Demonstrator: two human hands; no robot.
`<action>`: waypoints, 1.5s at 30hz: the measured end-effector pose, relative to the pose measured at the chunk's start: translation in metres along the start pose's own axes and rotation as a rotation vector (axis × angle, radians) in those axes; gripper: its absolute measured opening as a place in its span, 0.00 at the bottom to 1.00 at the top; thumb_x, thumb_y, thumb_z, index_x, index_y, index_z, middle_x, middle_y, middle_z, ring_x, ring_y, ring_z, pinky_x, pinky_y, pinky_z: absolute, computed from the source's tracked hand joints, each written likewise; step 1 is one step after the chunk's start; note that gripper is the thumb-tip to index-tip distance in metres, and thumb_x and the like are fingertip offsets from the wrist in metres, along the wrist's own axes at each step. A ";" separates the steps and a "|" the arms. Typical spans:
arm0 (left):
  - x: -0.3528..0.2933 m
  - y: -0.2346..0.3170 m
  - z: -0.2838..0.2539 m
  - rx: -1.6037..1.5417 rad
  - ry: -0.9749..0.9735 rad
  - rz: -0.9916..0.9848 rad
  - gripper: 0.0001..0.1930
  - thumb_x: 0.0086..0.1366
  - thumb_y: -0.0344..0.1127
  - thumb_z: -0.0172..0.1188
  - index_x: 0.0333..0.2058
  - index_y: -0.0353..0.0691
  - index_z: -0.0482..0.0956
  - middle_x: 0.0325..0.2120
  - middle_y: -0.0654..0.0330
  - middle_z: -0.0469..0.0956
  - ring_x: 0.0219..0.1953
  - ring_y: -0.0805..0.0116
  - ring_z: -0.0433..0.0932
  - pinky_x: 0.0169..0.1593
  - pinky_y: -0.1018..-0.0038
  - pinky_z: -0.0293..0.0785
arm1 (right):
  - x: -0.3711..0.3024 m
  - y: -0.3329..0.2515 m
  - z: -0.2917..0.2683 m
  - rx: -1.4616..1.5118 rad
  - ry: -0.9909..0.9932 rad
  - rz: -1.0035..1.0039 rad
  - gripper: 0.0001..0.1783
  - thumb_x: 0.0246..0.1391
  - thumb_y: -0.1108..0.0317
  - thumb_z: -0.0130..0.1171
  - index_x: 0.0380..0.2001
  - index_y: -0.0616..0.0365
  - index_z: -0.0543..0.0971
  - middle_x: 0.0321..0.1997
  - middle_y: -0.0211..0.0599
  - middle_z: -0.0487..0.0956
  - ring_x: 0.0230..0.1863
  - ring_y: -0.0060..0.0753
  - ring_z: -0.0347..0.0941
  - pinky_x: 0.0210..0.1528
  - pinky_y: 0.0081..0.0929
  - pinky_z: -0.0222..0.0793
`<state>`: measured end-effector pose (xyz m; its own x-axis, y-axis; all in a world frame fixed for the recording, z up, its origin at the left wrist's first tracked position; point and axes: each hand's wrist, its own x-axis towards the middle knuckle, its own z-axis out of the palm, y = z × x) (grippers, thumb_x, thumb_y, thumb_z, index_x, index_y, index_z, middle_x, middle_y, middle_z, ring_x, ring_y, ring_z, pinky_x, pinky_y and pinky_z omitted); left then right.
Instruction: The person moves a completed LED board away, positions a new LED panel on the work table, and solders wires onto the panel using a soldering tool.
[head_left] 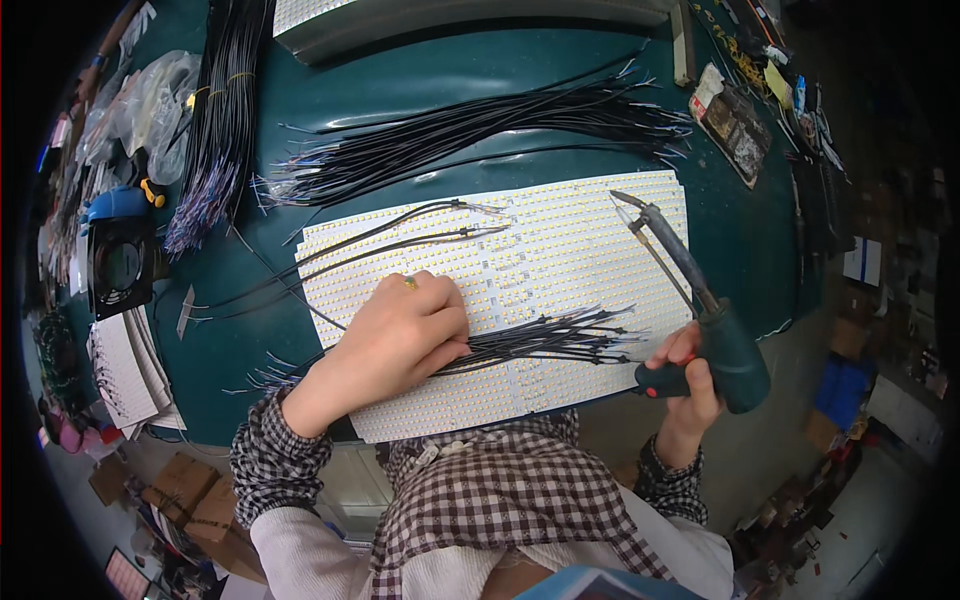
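Note:
My left hand (pixel 412 325) is curled, fingers pressed together, over a small bundle of black cables (pixel 530 340) with stripped ends. These cables lie across white LED boards (pixel 590 250) dotted with rows of yellow chips. In my right hand (pixel 690 385) is a green soldering gun (pixel 735 350), gripped by its lower handle. Its metal tip points up and left over the right side of the boards, beside a thin feed tube. Two separate black cables (pixel 385 243) lie on the boards' upper left. What my left fingertips pinch is partly hidden.
A larger heap of black cables (pixel 470 130) lies behind the boards. Another tied bundle (pixel 220 110) hangs at the left, near a black fan (pixel 122 265) and stacked boards (pixel 130 370). A stained block (pixel 733 125) sits at the far right of the green table (pixel 740 210).

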<state>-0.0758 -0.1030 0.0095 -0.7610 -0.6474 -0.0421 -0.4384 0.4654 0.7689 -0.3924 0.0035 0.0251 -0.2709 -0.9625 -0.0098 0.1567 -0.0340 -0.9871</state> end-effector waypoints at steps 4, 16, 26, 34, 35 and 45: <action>0.000 0.002 -0.002 0.053 -0.036 0.026 0.08 0.57 0.30 0.69 0.34 0.40 0.77 0.35 0.62 0.76 0.39 0.57 0.75 0.41 0.64 0.69 | -0.002 -0.001 0.000 -0.011 -0.019 0.027 0.16 0.59 0.64 0.62 0.42 0.68 0.75 0.36 0.42 0.76 0.35 0.35 0.77 0.36 0.31 0.78; 0.000 0.011 0.020 -0.014 0.074 0.032 0.12 0.58 0.24 0.64 0.41 0.37 0.79 0.35 0.55 0.75 0.33 0.53 0.78 0.37 0.63 0.76 | -0.003 0.001 0.002 -0.023 0.019 0.012 0.16 0.57 0.66 0.61 0.43 0.68 0.75 0.36 0.44 0.76 0.33 0.35 0.77 0.36 0.30 0.78; 0.007 0.005 0.017 0.122 0.325 -0.210 0.19 0.53 0.16 0.59 0.44 0.37 0.80 0.37 0.54 0.73 0.35 0.54 0.77 0.38 0.63 0.75 | -0.003 -0.002 0.004 0.014 -0.008 0.019 0.16 0.58 0.64 0.62 0.39 0.67 0.75 0.35 0.45 0.77 0.32 0.34 0.77 0.34 0.28 0.77; 0.010 0.009 0.014 0.239 0.361 -0.144 0.16 0.57 0.21 0.62 0.45 0.37 0.78 0.35 0.52 0.73 0.38 0.53 0.76 0.40 0.62 0.73 | -0.002 0.000 0.003 0.027 -0.039 0.024 0.15 0.59 0.64 0.61 0.40 0.67 0.75 0.34 0.44 0.76 0.32 0.34 0.77 0.34 0.28 0.76; 0.014 0.008 0.014 0.267 0.403 -0.117 0.15 0.58 0.22 0.63 0.45 0.37 0.78 0.35 0.53 0.73 0.38 0.52 0.76 0.41 0.62 0.72 | -0.003 0.000 0.004 0.019 -0.014 0.029 0.15 0.59 0.64 0.61 0.40 0.67 0.75 0.34 0.44 0.76 0.32 0.34 0.77 0.35 0.28 0.76; 0.041 -0.011 0.021 0.081 0.398 -0.150 0.09 0.58 0.27 0.68 0.33 0.35 0.74 0.32 0.54 0.73 0.35 0.51 0.75 0.38 0.62 0.71 | -0.006 -0.001 0.002 -0.009 -0.006 0.105 0.16 0.57 0.64 0.62 0.40 0.68 0.75 0.35 0.46 0.77 0.34 0.35 0.78 0.38 0.29 0.76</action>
<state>-0.1122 -0.1219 -0.0139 -0.4491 -0.8864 0.1121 -0.5782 0.3840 0.7199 -0.3889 0.0087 0.0260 -0.2477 -0.9623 -0.1124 0.1755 0.0695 -0.9820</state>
